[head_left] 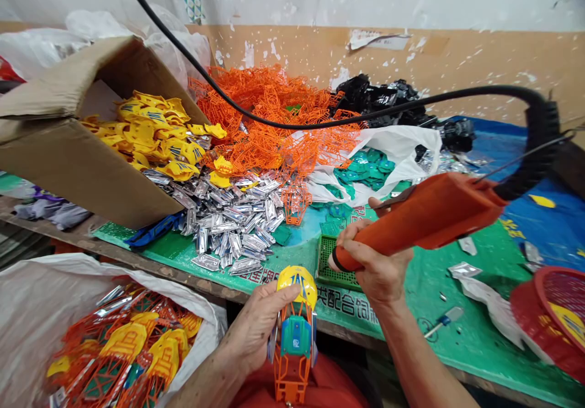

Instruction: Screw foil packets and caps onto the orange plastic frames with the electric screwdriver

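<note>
The person's left hand [258,329] is closed around an assembled plastic toy model [295,341] — orange lattice frame, teal centre piece, silver side strips, yellow domed cap — holding it upright over the near edge of the wooden tabletop [137,262]. The right hand [372,262] is wrapped firmly around an orange corded power tool [425,219], whose black nose sits near the model, just above a green plastic grid [336,265] on a green printed mat [457,286]. Along the back edge, a tipped cardboard box [77,146] spills yellow plastic shells [155,134], beside a heap of orange plastic lattice frames [274,122] and silver plated parts [228,219]. A white sack [31,316] of orange-and-yellow frames sits below the near-left edge; a red plastic basket [553,310] stands at the right corner.
</note>
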A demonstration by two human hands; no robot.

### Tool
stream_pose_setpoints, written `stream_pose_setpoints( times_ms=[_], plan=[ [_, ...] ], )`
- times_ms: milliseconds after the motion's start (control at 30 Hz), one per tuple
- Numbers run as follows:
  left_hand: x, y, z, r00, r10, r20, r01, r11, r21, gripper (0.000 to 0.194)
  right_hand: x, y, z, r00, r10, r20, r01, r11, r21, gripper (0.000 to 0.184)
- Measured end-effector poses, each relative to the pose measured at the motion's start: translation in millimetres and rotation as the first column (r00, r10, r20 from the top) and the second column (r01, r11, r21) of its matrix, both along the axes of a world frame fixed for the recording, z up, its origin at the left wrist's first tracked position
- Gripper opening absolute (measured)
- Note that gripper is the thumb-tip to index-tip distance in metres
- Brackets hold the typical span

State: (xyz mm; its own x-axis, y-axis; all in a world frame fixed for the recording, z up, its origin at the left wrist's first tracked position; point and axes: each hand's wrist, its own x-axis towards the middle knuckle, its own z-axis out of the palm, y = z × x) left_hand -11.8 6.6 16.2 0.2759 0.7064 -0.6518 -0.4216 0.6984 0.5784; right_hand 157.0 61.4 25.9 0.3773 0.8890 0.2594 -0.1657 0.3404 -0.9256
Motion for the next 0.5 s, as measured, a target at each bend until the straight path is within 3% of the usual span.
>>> stream_pose_setpoints(
  times_ms=[367,500],
  plan=[
    [-9,-8,-2.0,0.994,-0.04,0.1,0.034,0.998,0.058,0.035,-1,-2,-1.1,0.999,0.004,0.035,-0.004,1.0,0.007,0.012],
    [-14,-12,-7.8,0.998,-0.063,0.026,0.061,0.996,0.069,0.038,-2,-1,1.0,1.0,0.001,-0.009,-0.001,1.0,0.01,0.011]
  ],
)
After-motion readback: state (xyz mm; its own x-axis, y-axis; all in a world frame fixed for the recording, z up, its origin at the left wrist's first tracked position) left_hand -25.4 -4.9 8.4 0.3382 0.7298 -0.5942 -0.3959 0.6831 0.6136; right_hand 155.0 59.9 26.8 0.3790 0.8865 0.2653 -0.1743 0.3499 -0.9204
